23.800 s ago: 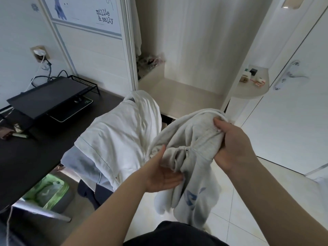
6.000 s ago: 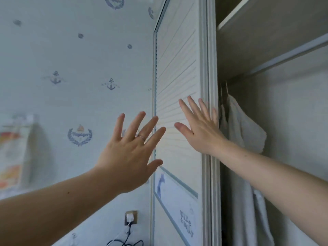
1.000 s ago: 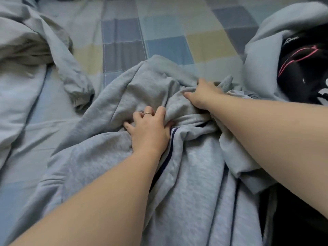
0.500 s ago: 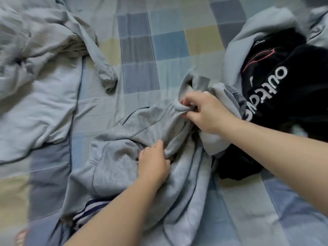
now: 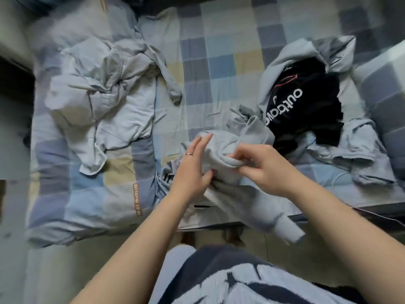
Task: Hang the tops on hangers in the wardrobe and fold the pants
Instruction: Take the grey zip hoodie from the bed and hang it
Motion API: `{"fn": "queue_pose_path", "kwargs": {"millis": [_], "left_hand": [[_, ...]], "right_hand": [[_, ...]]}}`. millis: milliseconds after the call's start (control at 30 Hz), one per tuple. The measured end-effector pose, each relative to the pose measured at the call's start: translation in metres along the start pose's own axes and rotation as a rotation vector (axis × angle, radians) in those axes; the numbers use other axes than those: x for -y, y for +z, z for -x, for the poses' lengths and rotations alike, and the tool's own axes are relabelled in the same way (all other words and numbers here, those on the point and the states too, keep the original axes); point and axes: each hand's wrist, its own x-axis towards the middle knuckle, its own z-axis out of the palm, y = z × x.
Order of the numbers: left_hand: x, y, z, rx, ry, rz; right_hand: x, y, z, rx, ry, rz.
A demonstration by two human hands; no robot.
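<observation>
A grey sweatshirt-like garment [image 5: 238,194] with dark stripes lies bunched at the near edge of the bed, one sleeve hanging over the edge. My right hand [image 5: 260,170] pinches a rolled fold of its grey cloth. My left hand [image 5: 192,170], wearing a ring, lies against the same garment with its fingers straight. A black garment with white lettering [image 5: 302,102] lies at the right among pale grey clothes. A pile of light grey clothes [image 5: 103,95] lies at the left of the bed.
The bed carries a checked blue, grey and yellow cover [image 5: 219,62]. Its near edge runs across the frame above pale floor [image 5: 65,270]. A dark gap shows at the far left [image 5: 15,88]. My own patterned top fills the bottom middle.
I have stood back from the bed, so more of it shows. The grey garment has been pulled toward the near edge. My left hand has let go and straightened its fingers.
</observation>
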Motion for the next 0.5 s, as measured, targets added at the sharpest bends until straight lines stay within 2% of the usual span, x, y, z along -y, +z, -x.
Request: {"fn": "queue_pose_path", "kwargs": {"millis": [100,200,367,433,500], "left_hand": [[-0.049,-0.047,0.01,0.166,0.254,-0.014],[-0.081,-0.087,0.018,0.286,0.329,-0.082],[-0.093,-0.144,0.03,0.228,0.386,-0.065],[-0.091,-0.166,0.034,0.22,0.404,-0.015],[-0.089,-0.186,0.036,0.141,0.411,0.011]], "right_hand": [[0.055,-0.012,0.025,0.014,-0.013,-0.096],[0.093,-0.018,0.041,-0.069,-0.054,-0.108],[0.134,-0.008,0.042,-0.243,-0.067,-0.103],[0.149,-0.003,0.037,-0.264,-0.066,-0.048],[0.163,0.002,0.03,-0.254,-0.062,-0.012]]}}
